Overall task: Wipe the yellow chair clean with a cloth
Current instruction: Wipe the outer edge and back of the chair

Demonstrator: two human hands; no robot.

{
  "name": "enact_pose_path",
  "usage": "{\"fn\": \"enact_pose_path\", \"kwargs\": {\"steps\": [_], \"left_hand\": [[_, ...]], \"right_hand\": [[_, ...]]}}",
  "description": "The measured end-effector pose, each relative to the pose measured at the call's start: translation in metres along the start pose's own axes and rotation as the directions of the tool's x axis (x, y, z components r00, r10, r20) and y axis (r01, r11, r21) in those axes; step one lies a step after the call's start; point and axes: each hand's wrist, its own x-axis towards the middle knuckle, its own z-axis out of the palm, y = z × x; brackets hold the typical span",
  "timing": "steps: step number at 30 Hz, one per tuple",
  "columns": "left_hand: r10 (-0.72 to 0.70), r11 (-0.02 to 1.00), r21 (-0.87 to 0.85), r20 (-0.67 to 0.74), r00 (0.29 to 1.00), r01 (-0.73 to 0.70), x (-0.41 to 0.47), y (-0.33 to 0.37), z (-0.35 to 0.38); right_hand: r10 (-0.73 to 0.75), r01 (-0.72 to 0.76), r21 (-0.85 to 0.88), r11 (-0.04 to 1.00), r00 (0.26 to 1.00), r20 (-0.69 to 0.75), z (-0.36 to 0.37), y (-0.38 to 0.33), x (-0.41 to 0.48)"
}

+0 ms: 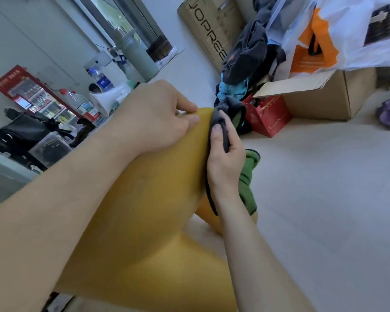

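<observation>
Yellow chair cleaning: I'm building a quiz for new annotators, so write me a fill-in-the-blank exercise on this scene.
1. The left hand grips the top edge of the ____ chair.
2. The right hand presses a cloth against the ____.
3. A ____ bag stands on the floor beside the open cardboard box.
Missing words: yellow; chair; red.

Left hand [153, 118] grips yellow chair [149, 210]; right hand [225, 163] holds cloth [226, 110] (seemingly grey-green) against it.
</observation>
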Motion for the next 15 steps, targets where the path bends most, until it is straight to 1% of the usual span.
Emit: {"fn": "enact_pose_path", "kwargs": {"steps": [1, 2, 3, 4, 5, 6, 7, 8, 9, 10, 11, 12, 13, 14, 15], "left_hand": [[0.000, 1.000, 0.009, 0.023, 1.000, 0.000, -0.002, 0.000, 0.000], [0.002, 1.000, 0.015, 0.041, 0.999, -0.002, -0.003, 0.000, 0.000], [0.006, 1.000, 0.022, 0.054, 0.999, -0.007, -0.004, 0.000, 0.001], [0.011, 0.999, 0.036, 0.057, 0.998, -0.013, -0.004, 0.000, 0.001], [0.010, 0.999, 0.052, 0.050, 0.999, -0.013, -0.002, 0.001, 0.001], [0.004, 0.998, 0.070, 0.036, 0.999, -0.006, -0.001, 0.002, 0.001], [-0.002, 0.997, 0.081, 0.020, 1.000, 0.000, 0.000, 0.003, 0.002], [-0.002, 0.997, 0.083, -0.002, 1.000, 0.002, 0.002, 0.006, 0.002], [-0.006, 0.997, 0.071, -0.023, 1.000, 0.008, 0.005, 0.008, 0.002], [-0.011, 0.998, 0.057, -0.039, 0.999, 0.013, 0.008, 0.010, 0.002], [-0.013, 0.998, 0.054, -0.037, 0.999, 0.015, 0.010, 0.011, 0.002], [-0.011, 0.998, 0.064, -0.021, 1.000, 0.012, 0.011, 0.012, 0.001], [-0.006, 0.997, 0.078, 0.007, 1.000, 0.005, 0.012, 0.011, -0.001], [-0.005, 0.996, 0.086, 0.049, 0.999, 0.000, 0.011, 0.011, -0.004], [-0.017, 0.996, 0.094, 0.091, 0.996, 0.009, 0.006, 0.008, -0.008]], "right_hand": [[0.109, -0.110, -0.015, 0.994, 0.993, -0.052, 0.000, 0.009, 0.006], [0.244, -0.245, -0.006, 0.970, 0.968, -0.066, -0.003, 0.019, 0.012], [0.358, -0.358, 0.013, 0.934, 0.933, -0.050, -0.009, 0.026, 0.016], [0.412, -0.412, 0.014, 0.911, 0.911, -0.029, -0.013, 0.028, 0.015], [0.423, -0.423, 0.013, 0.906, 0.906, -0.017, -0.014, 0.021, 0.007], [0.373, -0.373, -0.006, 0.928, 0.928, -0.016, -0.010, 0.010, -0.006], [0.255, -0.256, -0.033, 0.966, 0.967, -0.021, -0.002, -0.006, -0.022], [0.104, -0.104, -0.072, 0.992, 0.995, 0.001, 0.006, -0.022, -0.039], [-0.032, 0.034, -0.081, 0.996, 0.999, 0.032, 0.014, -0.036, -0.055], [-0.125, 0.130, -0.097, 0.987, 0.990, 0.059, 0.019, -0.043, -0.063], [-0.169, 0.177, -0.126, 0.976, 0.983, 0.069, 0.021, -0.046, -0.059], [-0.174, 0.181, -0.162, 0.970, 0.983, 0.062, 0.019, -0.041, -0.047], [-0.128, 0.132, -0.171, 0.976, 0.991, 0.034, 0.014, -0.031, -0.034], [-0.035, 0.034, -0.171, 0.985, 0.999, -0.004, 0.006, -0.020, -0.019], [0.089, -0.092, -0.150, 0.984, 0.996, -0.027, 0.000, -0.013, -0.008]]}}
